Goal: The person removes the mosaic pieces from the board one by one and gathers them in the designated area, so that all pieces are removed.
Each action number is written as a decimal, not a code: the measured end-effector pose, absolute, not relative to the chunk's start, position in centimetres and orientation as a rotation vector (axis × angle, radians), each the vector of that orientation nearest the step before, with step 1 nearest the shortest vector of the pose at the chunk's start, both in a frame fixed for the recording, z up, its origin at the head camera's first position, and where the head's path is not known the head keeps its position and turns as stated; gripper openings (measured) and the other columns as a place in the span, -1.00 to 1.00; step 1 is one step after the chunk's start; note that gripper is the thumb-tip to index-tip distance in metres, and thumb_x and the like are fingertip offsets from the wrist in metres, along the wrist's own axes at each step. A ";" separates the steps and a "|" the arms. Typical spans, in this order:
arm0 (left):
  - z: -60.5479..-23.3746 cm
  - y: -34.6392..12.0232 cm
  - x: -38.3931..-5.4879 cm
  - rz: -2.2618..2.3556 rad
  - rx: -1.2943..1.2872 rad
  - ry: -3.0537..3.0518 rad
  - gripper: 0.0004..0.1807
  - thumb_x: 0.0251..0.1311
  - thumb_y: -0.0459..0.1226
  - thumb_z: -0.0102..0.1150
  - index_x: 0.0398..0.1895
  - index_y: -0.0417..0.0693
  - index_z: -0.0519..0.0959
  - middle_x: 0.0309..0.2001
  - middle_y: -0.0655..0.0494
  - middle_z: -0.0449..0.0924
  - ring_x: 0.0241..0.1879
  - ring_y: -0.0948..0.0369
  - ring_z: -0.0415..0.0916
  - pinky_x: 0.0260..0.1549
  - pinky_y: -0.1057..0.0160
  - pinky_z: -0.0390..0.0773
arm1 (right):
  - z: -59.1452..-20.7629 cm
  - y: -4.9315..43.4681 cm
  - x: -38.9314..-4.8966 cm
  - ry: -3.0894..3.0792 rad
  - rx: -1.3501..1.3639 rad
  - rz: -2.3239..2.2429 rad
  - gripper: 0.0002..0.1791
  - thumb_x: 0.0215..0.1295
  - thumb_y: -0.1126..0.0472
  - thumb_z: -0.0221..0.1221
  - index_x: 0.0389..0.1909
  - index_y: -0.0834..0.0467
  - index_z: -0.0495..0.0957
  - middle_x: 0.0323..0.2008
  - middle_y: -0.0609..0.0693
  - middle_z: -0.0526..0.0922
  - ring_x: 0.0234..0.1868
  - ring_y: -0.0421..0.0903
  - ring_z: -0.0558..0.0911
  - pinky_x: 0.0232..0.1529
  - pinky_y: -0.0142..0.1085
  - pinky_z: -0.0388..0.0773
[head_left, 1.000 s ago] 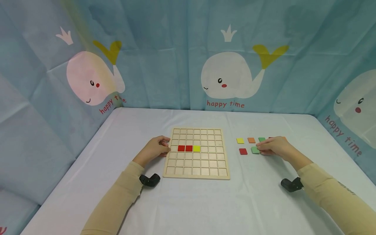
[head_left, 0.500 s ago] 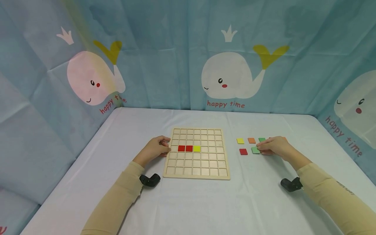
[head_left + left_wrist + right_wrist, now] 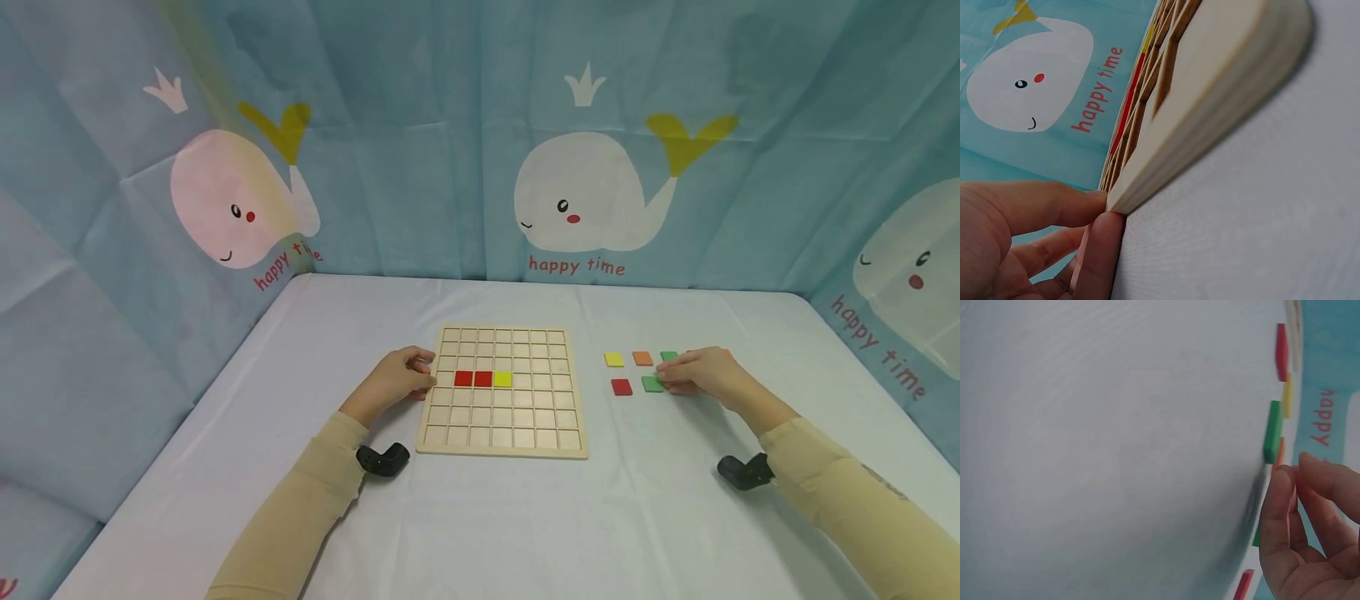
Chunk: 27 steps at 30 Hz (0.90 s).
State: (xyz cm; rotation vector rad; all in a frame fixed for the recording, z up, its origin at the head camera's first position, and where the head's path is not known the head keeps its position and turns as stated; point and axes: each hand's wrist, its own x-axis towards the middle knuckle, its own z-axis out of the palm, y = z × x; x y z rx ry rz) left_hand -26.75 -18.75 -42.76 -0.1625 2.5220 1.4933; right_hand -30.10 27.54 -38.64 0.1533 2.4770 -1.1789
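My left hand (image 3: 397, 377) is at the left edge of a wooden grid board (image 3: 502, 433), and in the left wrist view its thumb and a finger hold the board's rim (image 3: 1197, 119). One row of the board carries two red tiles (image 3: 463, 379) and a yellow tile (image 3: 502, 380). On the right, my right hand (image 3: 705, 372) hovers low, fingertips right beside a green tile (image 3: 651, 384). In the right wrist view the fingertips (image 3: 1282, 475) lie just past that green tile (image 3: 1272, 432), thumb and forefinger slightly apart, with nothing visible between them.
More tiles lie by my right hand: red (image 3: 622, 387), yellow (image 3: 614, 360), orange (image 3: 642, 358) and a second green one (image 3: 669, 357). Others sit partly hidden behind the hand. A white cloth covers the table (image 3: 510, 525); a blue whale-print curtain (image 3: 420, 183) stands behind.
My right hand has drawn very slightly to the right from the green tile, which now lies flatter on the table. The left hand and the board have stayed put.
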 end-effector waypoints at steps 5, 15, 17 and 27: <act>-42.8 -18.7 -26.8 1.493 -0.154 2.517 -0.48 0.22 -0.39 0.24 0.27 -0.24 0.43 -0.20 -0.01 0.43 -0.33 0.21 0.47 -0.38 0.36 0.61 | -37.9 27.1 -29.3 2.505 0.114 -1.178 -0.44 0.37 0.01 0.23 0.22 0.33 0.52 0.04 0.10 0.67 -0.27 -0.33 0.62 -0.20 -0.52 0.59; -42.7 -18.8 -26.7 1.489 -0.155 2.522 -0.48 0.24 -0.38 0.24 0.29 -0.24 0.43 -0.17 -0.03 0.44 -0.31 0.20 0.48 -0.35 0.35 0.64 | -37.3 23.4 -28.4 2.453 0.027 -1.297 -0.43 0.33 0.06 0.28 0.23 0.34 0.51 0.22 0.21 0.58 -0.22 -0.41 0.66 -0.01 -0.37 0.66; -42.6 -18.8 -26.7 1.489 -0.147 2.520 -0.47 0.25 -0.38 0.23 0.29 -0.25 0.42 -0.17 -0.03 0.44 -0.32 0.21 0.49 -0.35 0.35 0.64 | -37.5 22.7 -28.5 2.455 0.035 -1.295 -0.45 0.32 0.06 0.28 0.22 0.32 0.53 0.20 0.22 0.59 -0.23 -0.38 0.67 0.00 -0.34 0.67; -42.6 -18.7 -26.6 1.486 -0.154 2.523 -0.47 0.23 -0.38 0.23 0.29 -0.24 0.42 -0.17 -0.04 0.44 -0.32 0.21 0.49 -0.35 0.36 0.64 | -37.8 19.3 -29.0 2.478 -0.001 -1.294 -0.54 0.34 0.08 0.25 0.16 0.25 0.59 0.11 0.16 0.68 -0.07 -0.15 0.73 0.10 -0.21 0.64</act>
